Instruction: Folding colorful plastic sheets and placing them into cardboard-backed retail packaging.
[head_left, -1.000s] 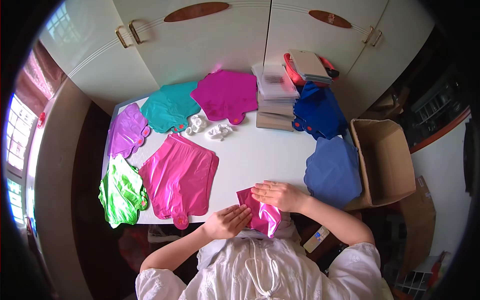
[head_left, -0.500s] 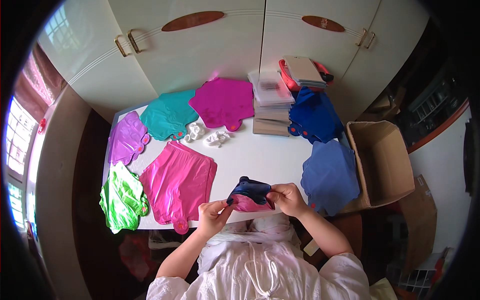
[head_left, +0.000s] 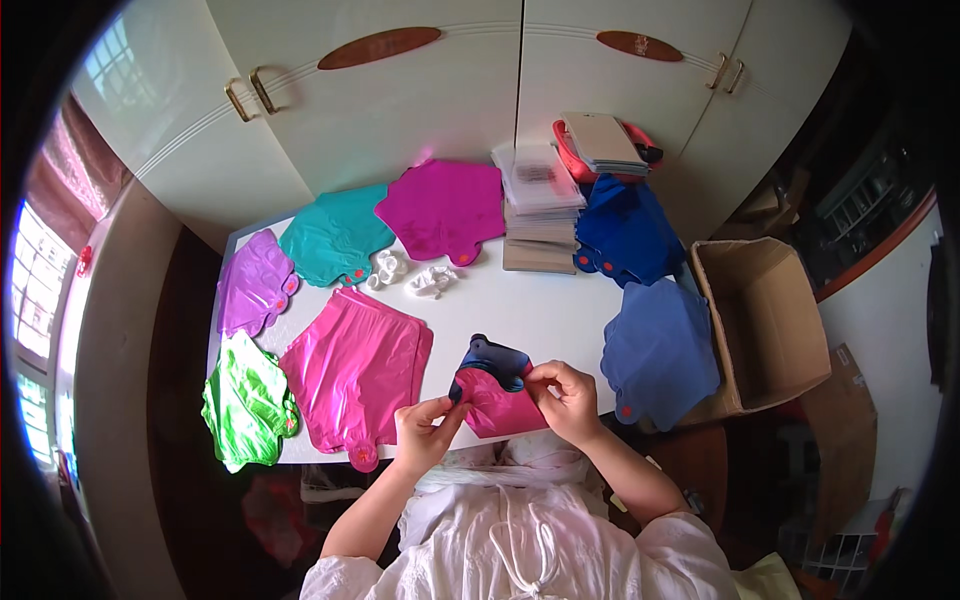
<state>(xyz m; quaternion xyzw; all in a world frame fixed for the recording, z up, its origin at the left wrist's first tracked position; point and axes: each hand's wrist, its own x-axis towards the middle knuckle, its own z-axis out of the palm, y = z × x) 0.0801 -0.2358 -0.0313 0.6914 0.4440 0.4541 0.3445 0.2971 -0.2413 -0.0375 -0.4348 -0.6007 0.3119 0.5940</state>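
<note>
White table [head_left: 540,310] in front of white cupboard doors [head_left: 400,110]; open cardboard box [head_left: 765,330] at its right edge. On table, flat shiny foil pieces: hot-pink one [head_left: 355,370] front left, largest; magenta one [head_left: 445,208] at back; teal one [head_left: 335,235] beside it; royal-blue one [head_left: 625,230] back right; paler blue one [head_left: 660,350] near box, overhanging table edge; purple one [head_left: 252,285] left; green one [head_left: 245,405] at front-left corner. Stack of flat packs [head_left: 540,205] mid-back, red tray w/ more packs [head_left: 605,145] behind. Two small white bits [head_left: 410,275] btwn teal and hot-pink.
Both hands at front edge, holding a small folded foil piece [head_left: 495,395], pink w/ dark-blue top part, just above table. Left hand [head_left: 425,435] pinches its left edge; right hand [head_left: 565,400] grips its right side, fingers curled over.
</note>
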